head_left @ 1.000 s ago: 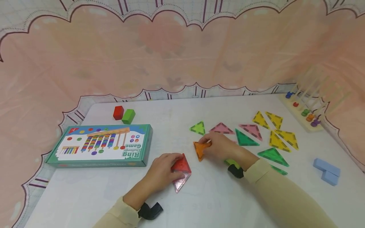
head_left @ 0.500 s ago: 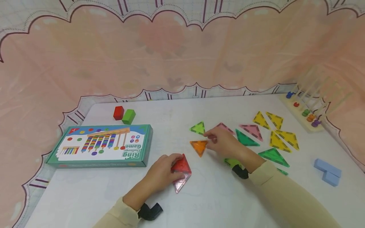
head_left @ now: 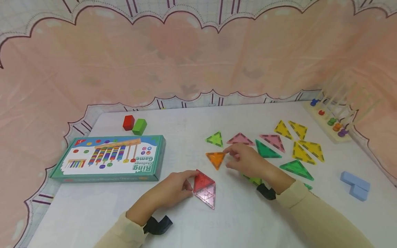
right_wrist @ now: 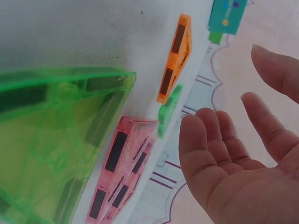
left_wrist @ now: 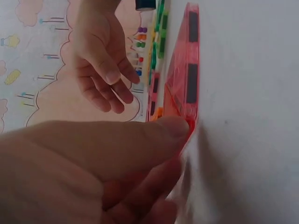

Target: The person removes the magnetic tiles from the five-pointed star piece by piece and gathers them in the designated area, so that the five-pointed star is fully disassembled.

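My left hand (head_left: 175, 188) pinches the left side of a clear red triangular magnetic tile (head_left: 203, 182) between thumb and fingers. A pale pink triangular tile (head_left: 208, 195) lies edge to edge with the red one, nearer me. In the left wrist view the thumb presses on the red tile (left_wrist: 172, 109). My right hand (head_left: 248, 159) hovers just right of an orange triangular tile (head_left: 216, 159), holding nothing. Its fingers are loosely bent and apart, as the right wrist view shows. A light green tile (head_left: 254, 179) lies partly hidden under the right wrist.
Pink (head_left: 240, 138), dark green (head_left: 267, 150) and yellow tiles (head_left: 303, 153) lie on the right, with a light green tile (head_left: 215, 139) behind the orange one. A game box (head_left: 108, 159), two blocks (head_left: 139, 126), a blue piece (head_left: 356, 186) and a peg board (head_left: 333, 129) surround them.
The right hand has let go of the orange tile and drawn slightly right. The left hand has turned the joined red and pink tiles and shifted them a little right.
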A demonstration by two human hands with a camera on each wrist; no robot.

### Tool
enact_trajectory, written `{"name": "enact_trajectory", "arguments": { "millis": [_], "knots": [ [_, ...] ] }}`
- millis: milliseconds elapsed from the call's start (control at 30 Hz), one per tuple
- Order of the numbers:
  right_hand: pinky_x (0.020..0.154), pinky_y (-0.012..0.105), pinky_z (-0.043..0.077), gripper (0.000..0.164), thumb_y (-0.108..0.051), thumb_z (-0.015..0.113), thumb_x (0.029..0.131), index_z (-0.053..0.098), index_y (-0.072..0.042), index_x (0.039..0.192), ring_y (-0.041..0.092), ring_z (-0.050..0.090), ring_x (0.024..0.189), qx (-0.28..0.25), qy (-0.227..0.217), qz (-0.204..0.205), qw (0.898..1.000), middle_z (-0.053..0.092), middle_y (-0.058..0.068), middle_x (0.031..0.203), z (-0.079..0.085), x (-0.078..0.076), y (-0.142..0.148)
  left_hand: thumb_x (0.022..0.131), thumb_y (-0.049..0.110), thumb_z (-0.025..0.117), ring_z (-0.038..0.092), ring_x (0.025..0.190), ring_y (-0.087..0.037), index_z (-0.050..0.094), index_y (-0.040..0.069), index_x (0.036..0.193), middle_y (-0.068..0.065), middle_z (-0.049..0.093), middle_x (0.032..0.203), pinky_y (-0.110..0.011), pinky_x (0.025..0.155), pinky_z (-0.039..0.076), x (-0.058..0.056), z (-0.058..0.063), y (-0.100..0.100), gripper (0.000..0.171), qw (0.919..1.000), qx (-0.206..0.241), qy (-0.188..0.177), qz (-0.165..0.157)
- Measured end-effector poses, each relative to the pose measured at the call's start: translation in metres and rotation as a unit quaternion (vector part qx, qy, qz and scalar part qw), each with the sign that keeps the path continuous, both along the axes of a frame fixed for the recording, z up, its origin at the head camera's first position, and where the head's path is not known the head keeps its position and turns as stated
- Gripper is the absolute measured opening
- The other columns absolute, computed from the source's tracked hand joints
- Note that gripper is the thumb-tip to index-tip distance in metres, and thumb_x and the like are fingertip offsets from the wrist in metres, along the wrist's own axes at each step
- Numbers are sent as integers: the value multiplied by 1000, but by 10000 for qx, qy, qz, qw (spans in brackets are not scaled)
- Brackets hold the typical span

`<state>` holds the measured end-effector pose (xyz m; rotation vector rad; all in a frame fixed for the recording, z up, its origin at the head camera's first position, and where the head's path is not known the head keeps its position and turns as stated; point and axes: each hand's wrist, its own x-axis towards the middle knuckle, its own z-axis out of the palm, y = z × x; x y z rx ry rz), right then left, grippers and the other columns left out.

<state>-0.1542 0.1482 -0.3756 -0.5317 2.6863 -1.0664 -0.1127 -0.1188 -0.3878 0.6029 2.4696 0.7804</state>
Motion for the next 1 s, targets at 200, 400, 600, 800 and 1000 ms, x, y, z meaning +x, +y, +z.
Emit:
{"name": "enact_trajectory", "arguments": {
  "millis": [200,400,600,800,1000],
  "knots": [
    [77,33,47,38,-24,67,80,57,-16,115,19,50,99,35,-186,39,9998,53,1,113,-2,5,2,78,25,70,35,119,-16,41,24,134,6,42,130,-36,92,38,-5,-2,9,63,9970,-240,684,-282],
    [71,27,47,37,-26,68,79,56,-20,114,17,50,96,153,-333,99,9993,53,-2,111,-3,10,1,71,39,73,42,104,-12,49,20,126,9,51,112,-37,89,35,-4,-9,15,62,9959,-234,797,-351],
    [75,27,47,38,-24,70,77,58,-18,113,12,53,96,204,-542,214,9981,57,-7,108,-6,17,-3,67,43,75,44,98,-8,51,19,119,11,51,105,-33,87,37,-2,-14,18,62,9978,80,635,-158],
    [78,28,46,38,-24,69,78,57,-20,113,10,53,95,341,-935,514,9937,57,-11,104,-10,26,-6,72,33,74,41,104,-9,49,20,126,11,50,116,-29,87,39,1,-15,20,60,9971,371,593,-299],
    [78,28,44,37,-27,68,79,56,-23,114,8,51,90,521,-1189,1141,9850,56,-15,99,-7,33,-5,74,30,73,39,102,-9,50,26,126,13,48,113,-27,83,41,3,-15,24,57,9981,383,442,-168]
  ]
}}
